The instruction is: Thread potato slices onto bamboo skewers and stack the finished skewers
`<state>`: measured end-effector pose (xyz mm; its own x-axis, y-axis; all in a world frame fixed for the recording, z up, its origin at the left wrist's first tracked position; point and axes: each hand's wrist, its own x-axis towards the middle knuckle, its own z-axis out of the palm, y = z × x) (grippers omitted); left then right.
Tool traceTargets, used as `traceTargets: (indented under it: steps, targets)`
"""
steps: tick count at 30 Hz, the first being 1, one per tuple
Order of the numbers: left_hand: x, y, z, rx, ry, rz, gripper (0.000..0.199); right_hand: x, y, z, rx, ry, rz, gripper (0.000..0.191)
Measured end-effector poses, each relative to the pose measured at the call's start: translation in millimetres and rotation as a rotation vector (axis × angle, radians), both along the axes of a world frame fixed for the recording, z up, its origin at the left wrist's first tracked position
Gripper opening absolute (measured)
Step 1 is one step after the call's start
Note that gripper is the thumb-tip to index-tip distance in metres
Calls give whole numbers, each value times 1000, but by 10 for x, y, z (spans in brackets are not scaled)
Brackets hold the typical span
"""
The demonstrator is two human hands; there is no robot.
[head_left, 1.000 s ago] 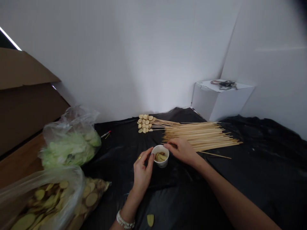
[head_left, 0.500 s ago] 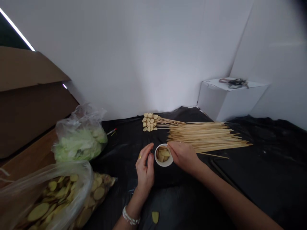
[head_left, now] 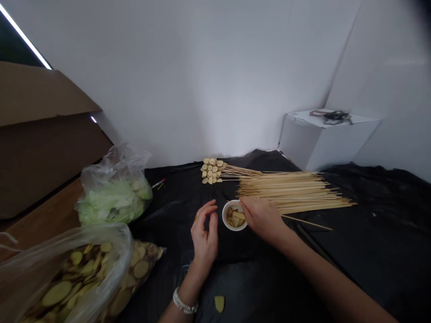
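A white paper cup (head_left: 225,220) with several potato slices (head_left: 237,216) inside stands tilted toward me at the middle of the view. My right hand (head_left: 264,220) grips its right rim, fingers closed on it. Just left of the cup, my left hand (head_left: 204,233) is held curved with thumb and fingers apart, holding nothing and not touching the cup. Behind the hands lie potato slices on skewers (head_left: 211,169). A wide bundle of bare bamboo skewers (head_left: 289,190) lies beyond my right hand. One loose potato slice (head_left: 219,303) rests near the front edge of view.
On the left, an open plastic bag of potato slices (head_left: 114,255) stands before a bag of pale green vegetable (head_left: 114,202). A red-tipped pen-like item (head_left: 159,183) lies on the black sheet (head_left: 175,197). At the back right sits a white box (head_left: 303,141); a cardboard box (head_left: 43,148) is left.
My right hand has moved the cup slightly right, away from my left hand, and its slices have shifted. My left hand remains nearly in place.
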<state>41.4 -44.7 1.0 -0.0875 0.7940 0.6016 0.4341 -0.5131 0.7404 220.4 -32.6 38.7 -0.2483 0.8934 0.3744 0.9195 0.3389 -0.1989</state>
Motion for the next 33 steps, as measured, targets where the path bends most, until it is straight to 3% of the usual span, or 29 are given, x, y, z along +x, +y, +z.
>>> traceTargets:
  steps: [6,14,18,25,33]
  targets:
    - [26,-20,16,68,182,-15,3,-19,-18,-81,24,43,53,23]
    - [16,1,-8,98,530,-10,32,-76,-54,-139,102,37,128,20]
    - [-2,8,6,79,686,18,32,-125,-83,-161,149,9,161,18]
    - [21,-41,38,118,641,8,23,-148,-85,-195,212,-14,150,18]
    - [20,1,-73,70,481,45,26,-198,-101,-296,440,-59,156,24]
